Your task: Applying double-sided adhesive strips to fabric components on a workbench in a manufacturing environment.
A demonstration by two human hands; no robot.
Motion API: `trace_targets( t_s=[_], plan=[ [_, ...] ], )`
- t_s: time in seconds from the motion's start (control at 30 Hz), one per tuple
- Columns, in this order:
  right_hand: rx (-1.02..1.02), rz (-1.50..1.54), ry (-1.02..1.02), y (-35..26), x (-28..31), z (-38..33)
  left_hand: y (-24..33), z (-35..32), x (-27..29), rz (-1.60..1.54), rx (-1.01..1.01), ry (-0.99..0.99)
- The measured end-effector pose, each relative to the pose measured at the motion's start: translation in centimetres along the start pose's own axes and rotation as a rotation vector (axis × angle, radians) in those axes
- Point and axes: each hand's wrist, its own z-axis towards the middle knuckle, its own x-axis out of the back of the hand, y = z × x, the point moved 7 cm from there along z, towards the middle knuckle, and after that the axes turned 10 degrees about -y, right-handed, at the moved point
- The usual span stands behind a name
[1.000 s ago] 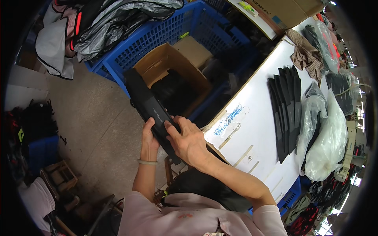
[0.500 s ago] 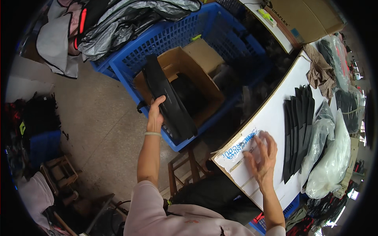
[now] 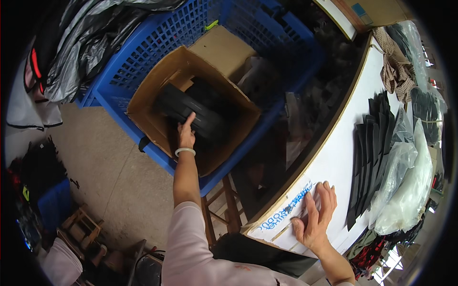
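My left hand [image 3: 186, 136] reaches down into an open cardboard box [image 3: 149, 127]. It is closed on a long flat black panel [image 3: 183, 107], with a finger lying over the near edge; the panel is blurred and its underside hidden. More black material lies dark in the box below it. My right hand [image 3: 316, 217] rests on the white tabletop [image 3: 329, 162], fingers apart and nothing held, beside blue marker writing near the table's edge. To its right, several black strips [image 3: 369, 152] lie overlapped in a row.
A blue plastic basket [image 3: 114, 90] surrounds the box and a smaller carton [image 3: 222, 50]. Clear plastic bags [image 3: 398, 186] and a checked cloth [image 3: 393, 66] lie along the table's right side. Silver fabric [image 3: 102, 43] is heaped at upper left. A wooden stool [image 3: 83, 226] stands lower left.
My left hand has lowered the black panel from above the box's near side into the box. My right hand has settled lower on the tabletop. The view has shifted.
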Motion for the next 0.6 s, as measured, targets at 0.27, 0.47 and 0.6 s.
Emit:
trace_targets(
  t_s=[0.27, 0.47, 0.6],
  plan=[
    [0.025, 0.084, 0.043, -1.3, 0.4, 0.6, -5.6, 0.6, 7.1, 0.843, -0.119, 0.220],
    [0.005, 0.049, 0.067, -0.1, 0.7, 0.7, 6.7, -16.4, -4.9, 0.481, -0.846, 0.072],
    [0.077, 0.122, 0.176, -0.5, 0.8, 0.9, 14.8, -37.6, -13.5, 0.634, -1.320, -0.300]
  ],
)
